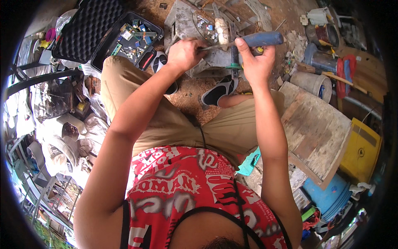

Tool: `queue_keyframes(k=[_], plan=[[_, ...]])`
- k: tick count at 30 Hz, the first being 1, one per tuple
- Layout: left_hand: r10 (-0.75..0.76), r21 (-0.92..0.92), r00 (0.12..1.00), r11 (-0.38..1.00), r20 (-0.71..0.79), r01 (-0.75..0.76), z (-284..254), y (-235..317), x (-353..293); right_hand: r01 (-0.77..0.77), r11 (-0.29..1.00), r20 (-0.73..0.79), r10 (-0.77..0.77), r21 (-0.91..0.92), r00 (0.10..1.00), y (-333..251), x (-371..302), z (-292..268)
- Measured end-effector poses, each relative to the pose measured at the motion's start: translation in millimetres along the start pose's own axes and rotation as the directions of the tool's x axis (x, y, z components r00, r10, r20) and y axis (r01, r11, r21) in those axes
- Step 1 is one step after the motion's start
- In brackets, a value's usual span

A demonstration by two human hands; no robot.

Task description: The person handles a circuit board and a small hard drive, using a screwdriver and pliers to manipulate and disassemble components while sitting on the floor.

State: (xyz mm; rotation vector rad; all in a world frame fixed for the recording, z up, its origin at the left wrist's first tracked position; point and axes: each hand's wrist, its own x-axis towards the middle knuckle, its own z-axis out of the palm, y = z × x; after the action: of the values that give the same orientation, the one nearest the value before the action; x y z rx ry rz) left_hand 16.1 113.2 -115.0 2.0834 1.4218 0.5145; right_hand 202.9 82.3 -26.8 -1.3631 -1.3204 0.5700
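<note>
"Blue-handled tool [263, 39]: where is it sitting?"

"It's spanning your hands above a worn grey slab [182, 23]. Your left hand [185, 54] is sitting curled at the shaft's [219, 45] end, perhaps steadying it; I can't tell whether it's gripping. Your right hand [259, 66] is clasping the handle, seemingly for control."

"Looking how?"

"Showing thin grey shaft, thick dull-blue handle."
</note>
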Motion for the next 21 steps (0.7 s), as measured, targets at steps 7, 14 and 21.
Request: queue_keyframes(k=[7,14,21], plan=[[-0.207,-0.887,0.955,0.370,0.212,0.277,5.4,-22.6,-4.4,-0.076,0.987,-0.085,0.089,0.138,0.992,-9.9,-2.3,-27.1],[-0.136,-0.874,0.886,-0.289,0.442,0.392,10.5,-22.2,2.9,-0.122,0.982,-0.082,0.135,0.143,0.988,-12.5,-17.4,-38.2],[-0.243,-0.934,0.927,0.144,0.286,0.326,2.0,-2.1,7.3,-0.172,0.945,-0.128,0.214,0.277,0.969,-12.5,-30.2,-47.0]])
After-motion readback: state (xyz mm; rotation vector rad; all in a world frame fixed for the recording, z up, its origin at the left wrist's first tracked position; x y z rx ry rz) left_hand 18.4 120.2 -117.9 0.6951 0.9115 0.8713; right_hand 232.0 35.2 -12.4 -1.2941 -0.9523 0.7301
